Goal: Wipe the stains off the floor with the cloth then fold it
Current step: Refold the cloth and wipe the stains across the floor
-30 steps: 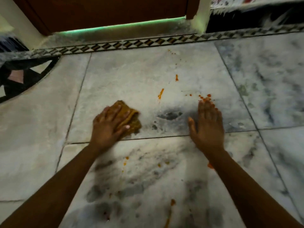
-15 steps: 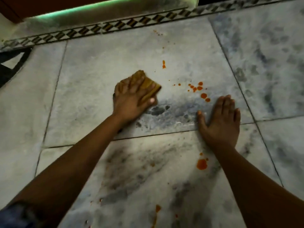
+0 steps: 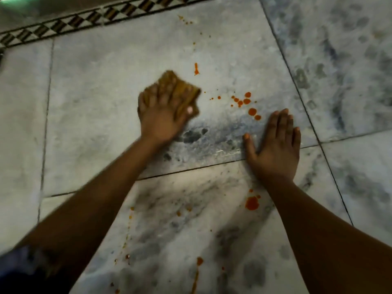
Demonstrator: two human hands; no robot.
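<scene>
On the grey-veined marble floor (image 3: 110,85), your left hand (image 3: 161,115) lies on top of the crumpled brown cloth (image 3: 180,90), fingers spread over it and pressing it flat against the tile; the hand and cloth are motion-blurred, so you cannot tell whether the fingertips curl round the cloth's edge. The cloth pokes out past your fingers toward the far side, on the middle tile. Just to its right a cluster of orange stains (image 3: 246,102) dots the same tile, apart from the cloth, and a single orange streak (image 3: 196,68) sits a little beyond the cloth's far corner. Your right hand (image 3: 275,147) is planted palm-down on the floor with fingers straight and close together, thumb splayed to the left, holding nothing; it straddles the dark grout line (image 3: 191,169) between two tiles, its fingertips near the lowest drops of the cluster. A larger orange blot (image 3: 252,203) lies on the near tile beside your right forearm, and smaller orange specks trail toward the bottom edge. A patterned diamond border strip (image 3: 63,25) runs along the far side of the floor.
</scene>
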